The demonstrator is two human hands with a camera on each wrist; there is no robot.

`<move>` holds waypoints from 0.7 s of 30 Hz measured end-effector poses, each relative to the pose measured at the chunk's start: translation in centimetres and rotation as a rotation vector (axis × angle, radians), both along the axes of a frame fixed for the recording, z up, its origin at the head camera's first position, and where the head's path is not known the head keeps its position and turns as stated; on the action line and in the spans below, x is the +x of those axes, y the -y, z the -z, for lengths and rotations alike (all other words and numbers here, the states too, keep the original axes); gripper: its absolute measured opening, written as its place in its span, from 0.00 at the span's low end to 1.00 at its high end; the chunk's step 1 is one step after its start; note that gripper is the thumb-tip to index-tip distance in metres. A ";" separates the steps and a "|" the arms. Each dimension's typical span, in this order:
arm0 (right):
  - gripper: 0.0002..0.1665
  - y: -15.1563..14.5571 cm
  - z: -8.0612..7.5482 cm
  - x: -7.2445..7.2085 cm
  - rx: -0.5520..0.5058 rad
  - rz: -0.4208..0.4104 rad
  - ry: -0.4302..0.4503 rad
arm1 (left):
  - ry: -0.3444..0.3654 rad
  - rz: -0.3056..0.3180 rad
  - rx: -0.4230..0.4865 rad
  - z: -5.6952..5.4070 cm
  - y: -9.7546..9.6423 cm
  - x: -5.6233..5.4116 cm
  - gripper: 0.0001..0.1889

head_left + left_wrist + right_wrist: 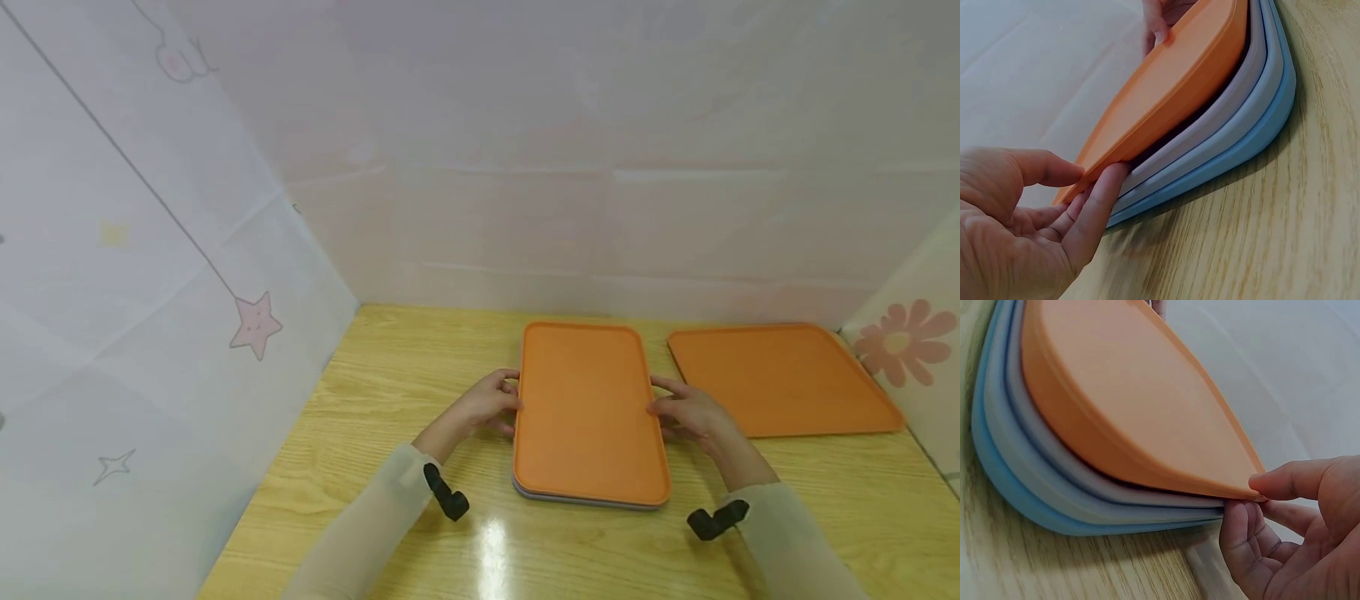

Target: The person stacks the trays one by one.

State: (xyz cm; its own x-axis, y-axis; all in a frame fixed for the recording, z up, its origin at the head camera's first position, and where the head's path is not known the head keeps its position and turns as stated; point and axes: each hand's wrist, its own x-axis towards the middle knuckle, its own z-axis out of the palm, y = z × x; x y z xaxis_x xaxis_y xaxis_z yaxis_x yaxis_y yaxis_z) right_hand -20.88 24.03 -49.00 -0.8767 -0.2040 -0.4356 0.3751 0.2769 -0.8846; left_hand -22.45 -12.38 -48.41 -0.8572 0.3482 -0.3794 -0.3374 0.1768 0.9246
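Note:
A small orange tray [588, 408] tops a stack in the middle of the table. My left hand [491, 402] pinches its left long edge, thumb on the rim and fingers beneath. On the opposite edge my right hand [690, 412] pinches the rim the same way. Beneath it lie a pale lilac tray [1207, 119], a pale grey-blue tray [1235, 122] and a blue tray [1241, 153]. In the left wrist view a dark gap shows between the orange tray and the lilac one.
A larger orange tray [787, 379] lies at the back right of the wooden table [420, 358]. Printed cloth walls [600, 217] stand behind and at both sides. Dark wrist cameras [447, 493] sit on both sleeves.

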 end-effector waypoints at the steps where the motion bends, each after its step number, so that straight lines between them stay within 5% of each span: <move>1: 0.46 0.0 0.0 0.0 -0.001 -0.002 0.000 | 0.001 0.001 -0.002 0.0 0.0 0.0 0.36; 21: 0.47 0.1 0.6 -0.4 0.011 0.017 0.014 | -0.019 0.013 -0.060 -0.6 -0.1 0.1 0.36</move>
State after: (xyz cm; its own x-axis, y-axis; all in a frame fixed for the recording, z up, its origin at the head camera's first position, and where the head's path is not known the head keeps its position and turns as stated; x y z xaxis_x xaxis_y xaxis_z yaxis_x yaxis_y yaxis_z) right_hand -21.29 23.94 -49.56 -0.8737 -0.1841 -0.4503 0.3925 0.2800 -0.8761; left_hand -22.32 -12.30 -47.83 -0.8598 0.3369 -0.3838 -0.3173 0.2365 0.9184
